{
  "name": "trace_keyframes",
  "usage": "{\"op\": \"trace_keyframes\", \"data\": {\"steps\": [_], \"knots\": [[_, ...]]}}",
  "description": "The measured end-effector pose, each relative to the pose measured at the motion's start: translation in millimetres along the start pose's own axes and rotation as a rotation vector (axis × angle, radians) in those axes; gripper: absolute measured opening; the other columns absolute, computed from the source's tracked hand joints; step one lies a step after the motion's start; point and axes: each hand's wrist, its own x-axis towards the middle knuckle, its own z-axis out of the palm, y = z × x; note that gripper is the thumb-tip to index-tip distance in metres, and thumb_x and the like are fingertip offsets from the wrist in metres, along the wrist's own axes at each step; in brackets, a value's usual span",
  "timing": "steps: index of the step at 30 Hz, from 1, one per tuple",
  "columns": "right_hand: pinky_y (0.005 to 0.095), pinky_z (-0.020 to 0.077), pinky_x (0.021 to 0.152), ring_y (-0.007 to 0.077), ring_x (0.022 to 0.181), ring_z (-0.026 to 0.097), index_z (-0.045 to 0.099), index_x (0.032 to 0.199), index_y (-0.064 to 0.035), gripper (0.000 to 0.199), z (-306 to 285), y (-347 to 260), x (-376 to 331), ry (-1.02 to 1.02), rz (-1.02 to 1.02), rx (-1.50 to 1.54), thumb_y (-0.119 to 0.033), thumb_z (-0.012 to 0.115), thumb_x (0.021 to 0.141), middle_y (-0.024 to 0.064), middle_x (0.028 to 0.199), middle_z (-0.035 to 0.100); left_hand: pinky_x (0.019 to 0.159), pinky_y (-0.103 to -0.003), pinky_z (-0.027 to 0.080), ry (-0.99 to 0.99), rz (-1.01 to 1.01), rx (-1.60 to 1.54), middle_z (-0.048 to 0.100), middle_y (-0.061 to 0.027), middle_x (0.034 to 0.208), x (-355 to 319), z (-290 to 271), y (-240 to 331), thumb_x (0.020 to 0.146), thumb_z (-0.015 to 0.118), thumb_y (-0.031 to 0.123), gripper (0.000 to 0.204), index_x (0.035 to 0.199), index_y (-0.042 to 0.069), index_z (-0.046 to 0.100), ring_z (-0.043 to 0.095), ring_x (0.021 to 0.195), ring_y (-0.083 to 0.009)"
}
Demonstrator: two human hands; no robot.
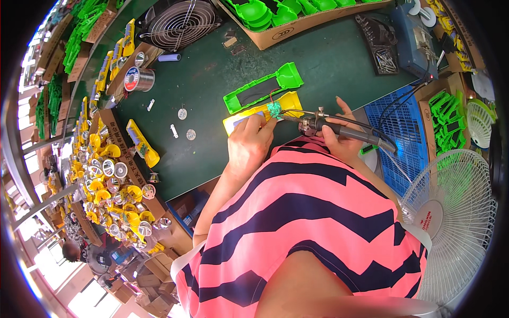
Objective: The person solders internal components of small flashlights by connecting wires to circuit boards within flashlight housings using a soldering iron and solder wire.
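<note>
My left hand (249, 144) is closed, its fingertips pinching at the yellow flashlight housing (291, 100) on the bench. Inside that housing lie a blue cylindrical battery (256, 117), partly under my fingers, and a small green circuit board (273, 109) with thin wires. My right hand (343, 142) grips a soldering iron (347, 131) by its dark handle; a thin wire-feed tube runs along it. Its tip points left, close to the circuit board, but contact cannot be made out. Just beyond the yellow housing sits a green housing half (290, 77) with a dark recess.
A solder spool (139, 79), a loose blue battery (169, 58) and another yellow housing (142, 144) lie at left. Behind are a black fan (183, 24) and a carton (297, 29) of green parts. A blue soldering station (416, 45) and white fan (450, 206) stand right.
</note>
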Motion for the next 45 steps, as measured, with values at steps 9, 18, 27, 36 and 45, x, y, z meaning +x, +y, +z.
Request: {"op": "trace_keyframes", "data": {"steps": [9, 18, 27, 36, 45], "knots": [[0.0500, 0.0353, 0.094, 0.0133, 0.061, 0.055, 0.061, 0.080, -0.0002, 0.015, 2, 3, -1, -0.004, 0.013, 0.007, -0.005, 0.067, 0.067, 0.0061, 0.063, 0.054, 0.051, -0.029, 0.045, 0.031, -0.014, -0.066, 0.051, -0.0028, 0.073, 3, -2, 0, 0.062, 0.064, 0.003, 0.022, 0.083, 0.008, 0.066, 0.054, 0.060, -0.0176], [0.0506, 0.0337, 0.096, 0.0142, 0.066, 0.057, 0.060, 0.082, 0.0001, 0.015, 3, 4, -12, 0.037, 0.169, 0.123, -0.003, 0.065, 0.068, 0.0068, 0.068, 0.057, 0.050, -0.029, 0.044, 0.037, -0.007, -0.056, 0.050, -0.0032, 0.072, 1, 0, 1, 0.062, 0.064, 0.004, 0.021, 0.082, 0.007, 0.065, 0.053, 0.059, -0.0180], [0.0468, 0.0253, 0.102, 0.0154, 0.073, 0.063, 0.056, 0.090, 0.0044, 0.018, -6, -6, 4, 0.039, 0.203, 0.246, 0.000, 0.062, 0.073, 0.0102, 0.075, 0.062, 0.052, -0.031, 0.043, 0.040, -0.020, -0.049, 0.048, -0.0046, 0.071, 3, 2, 3, 0.061, 0.063, 0.003, 0.020, 0.081, 0.006, 0.065, 0.052, 0.060, -0.0189], [0.0474, 0.0256, 0.101, 0.0151, 0.071, 0.063, 0.054, 0.098, 0.0032, 0.022, -25, 14, 18, 0.092, 0.005, 0.102, 0.000, 0.058, 0.077, 0.0079, 0.066, 0.063, 0.066, -0.036, 0.044, 0.112, -0.317, 0.051, 0.051, -0.0098, 0.083, 27, -13, -26, 0.066, 0.061, 0.004, 0.031, 0.096, 0.008, 0.063, 0.052, 0.076, -0.0269], [0.0425, 0.0322, 0.096, 0.0137, 0.067, 0.061, 0.053, 0.095, 0.0007, 0.015, -42, 41, 40, 0.064, -0.131, -0.303, -0.009, 0.055, 0.083, 0.0074, 0.067, 0.064, 0.067, -0.033, 0.047, 0.237, -0.422, 0.024, 0.052, -0.0114, 0.088, -11, -6, -55, 0.067, 0.058, -0.001, 0.024, 0.089, 0.006, 0.064, 0.056, 0.083, -0.0271]]}}
